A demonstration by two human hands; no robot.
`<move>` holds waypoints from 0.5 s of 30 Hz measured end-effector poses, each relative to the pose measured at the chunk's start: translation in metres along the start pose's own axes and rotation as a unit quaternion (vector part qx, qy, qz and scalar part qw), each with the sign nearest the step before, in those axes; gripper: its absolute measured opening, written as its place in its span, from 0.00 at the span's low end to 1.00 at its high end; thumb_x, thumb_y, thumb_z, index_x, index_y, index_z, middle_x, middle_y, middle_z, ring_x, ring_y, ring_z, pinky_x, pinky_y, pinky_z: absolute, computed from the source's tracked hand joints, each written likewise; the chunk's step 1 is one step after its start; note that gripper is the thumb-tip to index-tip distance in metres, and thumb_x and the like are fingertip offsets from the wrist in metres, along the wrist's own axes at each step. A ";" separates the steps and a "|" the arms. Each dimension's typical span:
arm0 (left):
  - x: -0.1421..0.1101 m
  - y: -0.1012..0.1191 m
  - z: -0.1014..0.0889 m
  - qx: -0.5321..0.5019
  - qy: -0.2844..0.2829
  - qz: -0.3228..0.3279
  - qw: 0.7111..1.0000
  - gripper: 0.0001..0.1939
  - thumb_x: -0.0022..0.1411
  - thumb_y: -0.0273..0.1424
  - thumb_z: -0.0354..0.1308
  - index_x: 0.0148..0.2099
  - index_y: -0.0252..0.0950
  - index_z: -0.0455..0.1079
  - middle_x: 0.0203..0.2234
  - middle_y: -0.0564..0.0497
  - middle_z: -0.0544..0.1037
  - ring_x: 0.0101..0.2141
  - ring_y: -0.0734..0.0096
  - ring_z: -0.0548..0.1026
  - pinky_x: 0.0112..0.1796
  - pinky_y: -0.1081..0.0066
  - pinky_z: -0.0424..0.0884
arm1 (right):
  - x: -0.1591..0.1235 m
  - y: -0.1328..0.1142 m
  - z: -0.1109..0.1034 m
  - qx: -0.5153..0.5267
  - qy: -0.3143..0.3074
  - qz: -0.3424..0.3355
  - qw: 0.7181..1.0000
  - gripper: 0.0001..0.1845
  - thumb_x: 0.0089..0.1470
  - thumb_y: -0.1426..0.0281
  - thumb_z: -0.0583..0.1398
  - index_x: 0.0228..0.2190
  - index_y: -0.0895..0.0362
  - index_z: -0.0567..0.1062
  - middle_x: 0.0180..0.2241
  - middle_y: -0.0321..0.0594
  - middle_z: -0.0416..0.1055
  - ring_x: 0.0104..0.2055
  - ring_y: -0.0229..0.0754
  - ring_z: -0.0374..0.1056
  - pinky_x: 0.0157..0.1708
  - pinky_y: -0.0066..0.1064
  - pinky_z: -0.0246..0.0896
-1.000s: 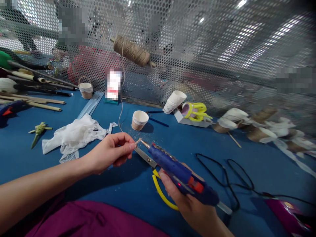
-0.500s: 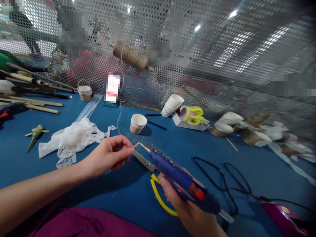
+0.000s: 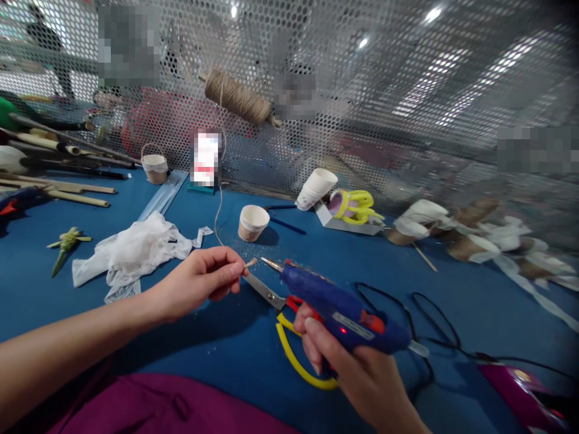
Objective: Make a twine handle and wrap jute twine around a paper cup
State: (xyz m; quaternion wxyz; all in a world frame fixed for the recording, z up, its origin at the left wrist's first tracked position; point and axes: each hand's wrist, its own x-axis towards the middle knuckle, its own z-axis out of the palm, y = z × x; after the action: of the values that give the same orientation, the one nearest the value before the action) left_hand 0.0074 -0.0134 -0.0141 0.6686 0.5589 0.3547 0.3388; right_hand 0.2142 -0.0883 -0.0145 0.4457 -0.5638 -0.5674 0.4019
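Note:
My left hand (image 3: 208, 278) pinches the end of a thin twine (image 3: 249, 263), whose short tip sticks out past the fingers. From behind that hand the twine runs up to a brown spool (image 3: 237, 97) mounted on the mesh. My right hand (image 3: 348, 361) is wrapped round the handle of a blue hot glue gun (image 3: 344, 307) with a small red light. Its metal nozzle points left, a little apart from the twine tip. Below the gun lie scissors (image 3: 289, 355) with yellow handles, partly hidden by it. A twine-wrapped paper cup (image 3: 253, 223) stands just beyond the hands.
White lace (image 3: 140, 250) lies left of my left hand, near a woven green piece (image 3: 67, 241). A small basket (image 3: 154, 169) and a phone (image 3: 205, 158) stand by the mesh. Stacked white cups (image 3: 318, 185) lean at the back. A black cord (image 3: 434, 337) loops at right.
My right hand has drawn the glue gun back to the right, so its nozzle has left the twine tip. My left hand holds almost still.

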 end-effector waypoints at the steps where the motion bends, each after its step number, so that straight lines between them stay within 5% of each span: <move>1: 0.000 0.000 0.000 0.001 -0.003 0.002 1.000 0.14 0.56 0.40 0.54 0.32 0.32 0.65 0.20 0.56 0.67 0.18 0.82 0.59 0.20 0.77 0.52 | 0.000 -0.002 0.001 0.025 -0.005 0.017 1.000 0.13 0.50 0.60 0.58 0.25 0.58 0.70 0.14 0.31 0.61 0.15 0.31 0.56 0.16 0.24 0.56; 8: 0.000 0.000 0.000 0.002 -0.008 0.005 1.000 0.12 0.57 0.38 0.53 0.32 0.32 0.65 0.19 0.56 0.66 0.18 0.82 0.59 0.20 0.77 0.52 | -0.001 -0.005 0.002 0.055 -0.006 0.062 0.997 0.15 0.48 0.58 0.59 0.26 0.59 0.70 0.13 0.30 0.59 0.15 0.31 0.55 0.16 0.25 0.55; 15: 0.001 -0.002 0.000 -0.033 -0.004 0.005 0.999 0.12 0.57 0.37 0.54 0.31 0.32 0.64 0.19 0.57 0.67 0.17 0.84 0.59 0.19 0.78 0.51 | -0.001 -0.005 0.001 0.012 -0.005 0.030 0.999 0.14 0.50 0.59 0.58 0.25 0.59 0.70 0.13 0.30 0.59 0.15 0.31 0.56 0.17 0.26 0.56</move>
State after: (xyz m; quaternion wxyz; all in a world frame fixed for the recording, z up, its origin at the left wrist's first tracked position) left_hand 0.0085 -0.0130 -0.0161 0.6865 0.5398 0.3377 0.3511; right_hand 0.2114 -0.0899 -0.0101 0.4370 -0.5736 -0.5475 0.4246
